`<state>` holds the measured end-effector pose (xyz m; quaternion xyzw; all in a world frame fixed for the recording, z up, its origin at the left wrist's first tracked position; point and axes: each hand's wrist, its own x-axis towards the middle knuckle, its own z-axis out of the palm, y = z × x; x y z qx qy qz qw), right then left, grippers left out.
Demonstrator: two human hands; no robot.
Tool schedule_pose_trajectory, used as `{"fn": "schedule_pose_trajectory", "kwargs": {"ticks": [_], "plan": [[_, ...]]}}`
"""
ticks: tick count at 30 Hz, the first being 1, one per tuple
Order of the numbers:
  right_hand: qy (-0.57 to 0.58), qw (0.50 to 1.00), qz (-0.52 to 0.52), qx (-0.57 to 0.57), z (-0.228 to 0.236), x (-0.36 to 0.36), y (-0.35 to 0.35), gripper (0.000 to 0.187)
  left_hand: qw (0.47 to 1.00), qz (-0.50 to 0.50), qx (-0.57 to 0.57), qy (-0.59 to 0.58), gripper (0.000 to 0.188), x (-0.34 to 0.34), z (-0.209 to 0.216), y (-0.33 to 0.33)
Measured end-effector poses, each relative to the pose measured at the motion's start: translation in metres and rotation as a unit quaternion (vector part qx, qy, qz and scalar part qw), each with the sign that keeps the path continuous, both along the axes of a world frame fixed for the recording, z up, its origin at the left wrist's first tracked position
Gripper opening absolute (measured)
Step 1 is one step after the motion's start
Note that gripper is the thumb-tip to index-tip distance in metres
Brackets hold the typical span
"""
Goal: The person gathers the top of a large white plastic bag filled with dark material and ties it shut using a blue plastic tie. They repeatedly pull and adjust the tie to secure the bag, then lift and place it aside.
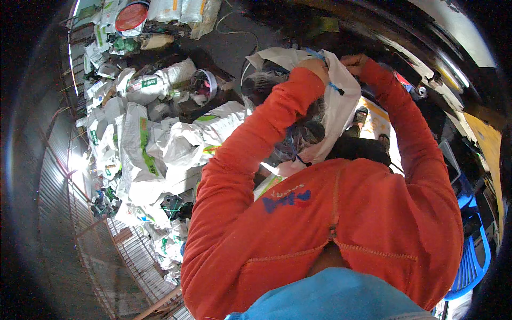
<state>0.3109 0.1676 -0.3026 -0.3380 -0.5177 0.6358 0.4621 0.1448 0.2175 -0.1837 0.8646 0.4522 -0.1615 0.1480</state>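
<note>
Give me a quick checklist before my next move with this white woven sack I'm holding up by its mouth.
1. Left hand gripping the white woven sack at its rim: ok.
2. Right hand on the rim too: ok.
3. Blue string at the rim tied off: cannot tell.
4. Sack contents settled: cannot tell, orange sleeves hide the inside.
5. Footing: not ok, pile of white sacks crowds the left.

White woven sack (341,101) (mouth open, upright) between raised arms
</note>
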Motion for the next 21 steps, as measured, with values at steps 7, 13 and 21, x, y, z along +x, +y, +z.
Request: {"fn": "schedule_pose_trajectory", "kwargs": {"ticks": [7,13,21], "plan": [[-0.058,0.993,0.057,-0.085,0.026,0.011,0.006,0.025,0.999,-0.043,-0.013,-0.03,0.026,0.009,0.015,0.007],[-0.252,0.956,0.044,0.143,-0.01,0.014,0.014,0.027,0.993,0.005,-0.063,-0.097,0.025,0.007,0.011,0.009],[-0.012,0.982,-0.185,0.04,-0.045,-0.025,0.004,0.02,0.999,-0.02,0.028,-0.017,0.022,0.009,-0.001,0.001]]}}
